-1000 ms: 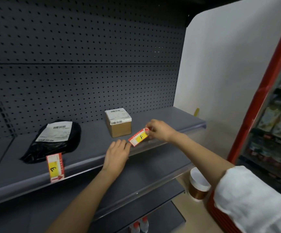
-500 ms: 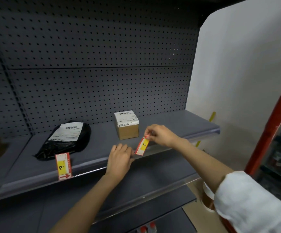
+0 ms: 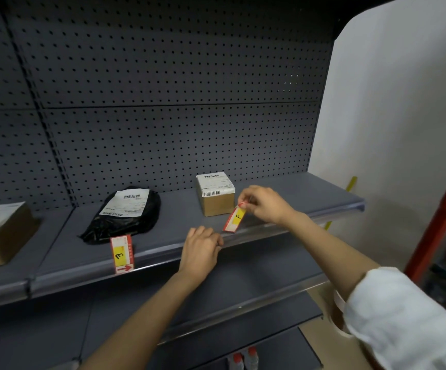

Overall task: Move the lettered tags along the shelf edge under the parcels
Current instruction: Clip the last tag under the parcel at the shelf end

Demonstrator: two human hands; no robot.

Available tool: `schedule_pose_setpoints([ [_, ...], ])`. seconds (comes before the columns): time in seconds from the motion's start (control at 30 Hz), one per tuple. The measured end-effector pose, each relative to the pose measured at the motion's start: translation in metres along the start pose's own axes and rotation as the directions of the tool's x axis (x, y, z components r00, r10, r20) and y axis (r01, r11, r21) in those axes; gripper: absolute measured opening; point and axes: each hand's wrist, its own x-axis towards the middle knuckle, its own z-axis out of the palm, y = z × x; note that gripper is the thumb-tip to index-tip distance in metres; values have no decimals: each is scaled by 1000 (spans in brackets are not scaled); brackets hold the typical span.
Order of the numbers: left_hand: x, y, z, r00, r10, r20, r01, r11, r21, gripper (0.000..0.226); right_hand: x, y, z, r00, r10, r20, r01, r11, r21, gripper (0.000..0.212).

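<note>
My right hand [image 3: 263, 204] pinches the top of the red-and-yellow tag marked F [image 3: 234, 219], which stands nearly upright at the shelf edge [image 3: 269, 231], just in front of the small cardboard parcel [image 3: 215, 194]. My left hand [image 3: 201, 249] rests on the shelf edge left of that tag, fingers curled over the rail. A second tag marked E [image 3: 121, 254], with a red arrow, sits clipped on the edge below the black bagged parcel [image 3: 125, 213].
A larger cardboard box [image 3: 0, 233] stands on the neighbouring shelf bay at far left. Dark pegboard backs the shelves. A lower shelf [image 3: 243, 289] juts out beneath. Bottles with red caps [image 3: 243, 359] sit at the bottom. A red-framed rack [image 3: 440, 217] stands to the right.
The F tag has swung from tilted to nearly upright and moved slightly right along the edge, under the cardboard parcel. My head view has shifted left, revealing the box at far left.
</note>
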Motion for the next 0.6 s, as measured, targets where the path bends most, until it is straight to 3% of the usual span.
schedule_pose_setpoints([
  [0.23, -3, -1, -2, 998, 43, 53, -47, 997, 64, 21, -10, -1, 24, 993, 83, 81, -77, 994, -74, 8],
  [0.37, -7, -11, -12, 998, 43, 48, -49, 992, 118, 31, -9, -5, 29, 993, 104, 57, -98, 990, -101, 12],
  [0.5, -26, -35, -38, 999, -16, -41, 20, 996, 89, 23, 9, -25, 22, 991, 107, -85, -101, 993, 68, 13],
  [0.6, -54, -59, -72, 992, -88, -88, 98, 989, 114, 15, 31, -65, 34, 996, 56, -74, -47, 992, 118, 7],
])
